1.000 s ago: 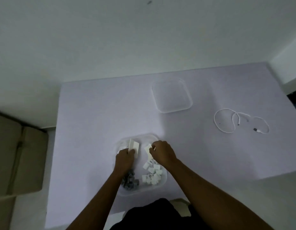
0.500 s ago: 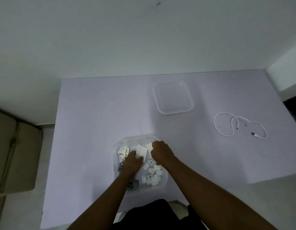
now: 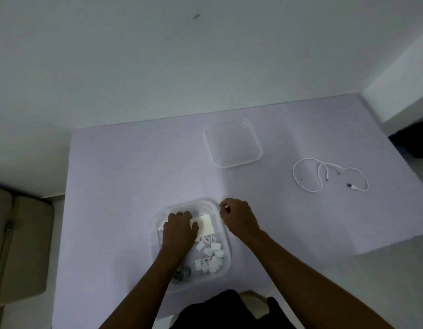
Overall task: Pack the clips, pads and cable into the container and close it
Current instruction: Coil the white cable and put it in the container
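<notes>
The container (image 3: 226, 236), a clear shallow tub with rounded corners, stands open on the pale lilac surface (image 3: 134, 174) directly in front of me and serves as the reference for all positions below. My left hand (image 3: 179, 231) is inside the container, over its far left part, palm down. Its fingers are curled down over the white pads (image 3: 205, 225) and its thumb lies flat on the top sheet, so the hand holds the pads against the container floor. One pad corner shows at the left of that hand. The rest of the stack extends toward the container's right wall. The white clips (image 3: 210, 256) lie loose in a heap in the near right part of the container, just on the near side of the pads. The grey clips (image 3: 182, 274) lie in the near left corner, partly covered by my left forearm. My right hand (image 3: 239, 218) is outside the container, just beside its far right corner and above the surface. Its fingers are curled inward toward the thumb. A pale spot shows between thumb and forefinger, and I cannot tell whether the hand pinches anything. The lid (image 3: 233, 143), clear and of the same outline as the container, lies flat on the surface well beyond the container and slightly to its right. The cable (image 3: 318, 173), thin and white, lies in loose loops on the surface far to the right of the container and apart from the lid.
</notes>
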